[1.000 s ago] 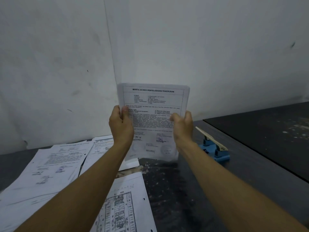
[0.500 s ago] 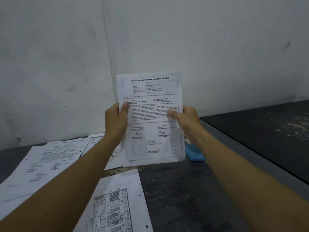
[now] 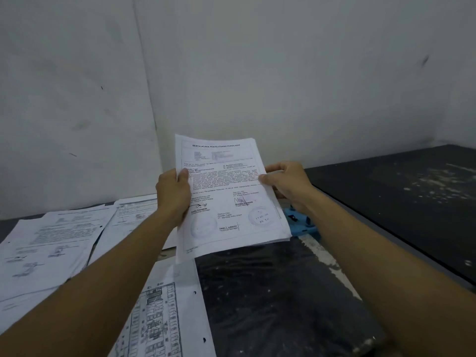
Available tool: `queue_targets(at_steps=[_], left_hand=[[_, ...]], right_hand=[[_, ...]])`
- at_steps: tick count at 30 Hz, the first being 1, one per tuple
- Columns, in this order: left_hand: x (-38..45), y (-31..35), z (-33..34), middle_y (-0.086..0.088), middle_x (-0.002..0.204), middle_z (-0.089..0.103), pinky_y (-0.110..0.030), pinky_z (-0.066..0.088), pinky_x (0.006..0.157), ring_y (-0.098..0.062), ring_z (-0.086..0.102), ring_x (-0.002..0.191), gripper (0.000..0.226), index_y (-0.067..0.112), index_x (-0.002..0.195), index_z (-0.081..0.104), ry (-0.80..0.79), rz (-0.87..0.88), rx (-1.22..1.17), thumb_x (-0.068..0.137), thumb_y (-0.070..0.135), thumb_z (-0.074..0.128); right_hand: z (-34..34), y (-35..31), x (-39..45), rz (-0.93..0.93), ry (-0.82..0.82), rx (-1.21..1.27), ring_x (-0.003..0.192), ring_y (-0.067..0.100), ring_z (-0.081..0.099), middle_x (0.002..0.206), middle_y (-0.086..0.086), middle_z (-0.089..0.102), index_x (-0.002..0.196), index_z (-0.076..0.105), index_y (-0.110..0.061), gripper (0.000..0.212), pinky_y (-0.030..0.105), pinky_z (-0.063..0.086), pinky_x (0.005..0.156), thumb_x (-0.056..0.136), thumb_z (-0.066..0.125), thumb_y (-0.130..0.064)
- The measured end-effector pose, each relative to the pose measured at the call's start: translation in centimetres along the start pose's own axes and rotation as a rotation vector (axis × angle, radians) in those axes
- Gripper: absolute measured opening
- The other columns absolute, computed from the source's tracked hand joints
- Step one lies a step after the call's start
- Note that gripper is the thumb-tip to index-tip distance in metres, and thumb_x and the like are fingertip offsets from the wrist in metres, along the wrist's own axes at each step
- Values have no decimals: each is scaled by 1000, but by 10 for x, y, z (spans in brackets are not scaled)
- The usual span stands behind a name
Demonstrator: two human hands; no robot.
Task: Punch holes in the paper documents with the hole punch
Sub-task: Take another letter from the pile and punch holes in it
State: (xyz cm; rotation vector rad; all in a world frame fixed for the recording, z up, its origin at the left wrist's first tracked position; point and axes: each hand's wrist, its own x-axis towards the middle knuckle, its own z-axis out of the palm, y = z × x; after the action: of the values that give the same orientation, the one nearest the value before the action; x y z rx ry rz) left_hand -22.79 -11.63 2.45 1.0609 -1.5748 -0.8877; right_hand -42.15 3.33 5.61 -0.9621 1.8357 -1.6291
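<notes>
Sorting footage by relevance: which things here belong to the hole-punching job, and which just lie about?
Job: held stack of documents, left hand, right hand, blue hole punch, floor-plan sheet, already punched.
Lying about: paper piles on the table.

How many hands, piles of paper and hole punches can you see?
Hands: 2, left hand and right hand.
Paper piles: 4, held stack, left pile, middle pile, floor-plan sheet.
Hole punches: 1, blue punch.
Total: 7

Document stack (image 3: pixel 226 191): matt white paper. Hole punch (image 3: pixel 301 224): blue plastic. Table (image 3: pixel 283 292): dark, scuffed, faint sheen.
</notes>
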Motion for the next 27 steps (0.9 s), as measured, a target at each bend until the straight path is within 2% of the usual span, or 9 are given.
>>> queue_targets(at_steps=[2,4,6,9,12,15,19,22,27], left_hand=[[-2,-8,9,-10,95,69,-34,51,73,-26,66,89,32,2,96,65,-19,-56,2,104,27,47],[-5,-17,18,-9,100,69,-32,48,73,-25,65,90,30,4,101,66,-35,-105,-8,104,27,47],[-9,-25,27,-9,102,67,-32,45,73,-24,61,89,30,2,105,65,-37,-135,11,104,26,47],[-17,-36,41,-9,103,65,-32,43,75,-26,59,88,31,0,109,64,-53,-168,77,104,26,47],[-26,-47,55,-11,108,65,-37,49,82,-29,60,94,33,0,111,62,-76,-214,121,104,28,47],[-34,-53,69,-13,121,64,-38,51,89,-32,61,106,37,-2,123,59,-92,-231,130,104,28,47],[-42,-59,84,-12,118,66,-42,56,84,-31,65,97,33,3,119,61,-127,-311,109,103,29,48],[-47,-59,94,-12,118,66,-42,58,81,-30,66,96,31,3,117,61,-122,-358,129,103,29,49],[-47,-56,109,-16,121,65,-35,50,71,-30,65,95,31,-1,117,60,-115,-347,171,102,24,52]], right_hand=[[-3,-1,1,-51,107,-105,71,20,73,92,10,73,103,66,-4,19,26,57,51,86,74,-5],[-9,-1,6,-137,217,-198,61,23,73,84,12,73,98,69,-5,13,30,59,50,85,70,1],[-15,3,13,-240,292,-255,59,23,72,77,10,73,92,71,-7,15,37,62,54,84,64,4],[-23,14,25,-366,359,-434,70,15,69,78,1,72,89,74,-10,16,32,62,69,83,64,1],[-25,28,32,-345,286,-526,83,11,66,91,0,73,97,76,-11,19,24,57,78,87,62,-2],[-30,37,37,-202,168,-496,95,12,65,106,1,73,104,76,-12,21,20,49,78,93,59,-6],[-37,41,35,-85,3,-465,119,25,60,127,10,67,119,71,-13,28,37,50,100,101,52,-25],[-39,42,33,-72,-69,-473,127,28,53,136,10,60,129,65,-17,34,39,44,104,105,43,-28],[-42,44,36,-27,-101,-527,132,36,45,143,19,50,136,51,-1,46,48,36,110,105,39,-34]])
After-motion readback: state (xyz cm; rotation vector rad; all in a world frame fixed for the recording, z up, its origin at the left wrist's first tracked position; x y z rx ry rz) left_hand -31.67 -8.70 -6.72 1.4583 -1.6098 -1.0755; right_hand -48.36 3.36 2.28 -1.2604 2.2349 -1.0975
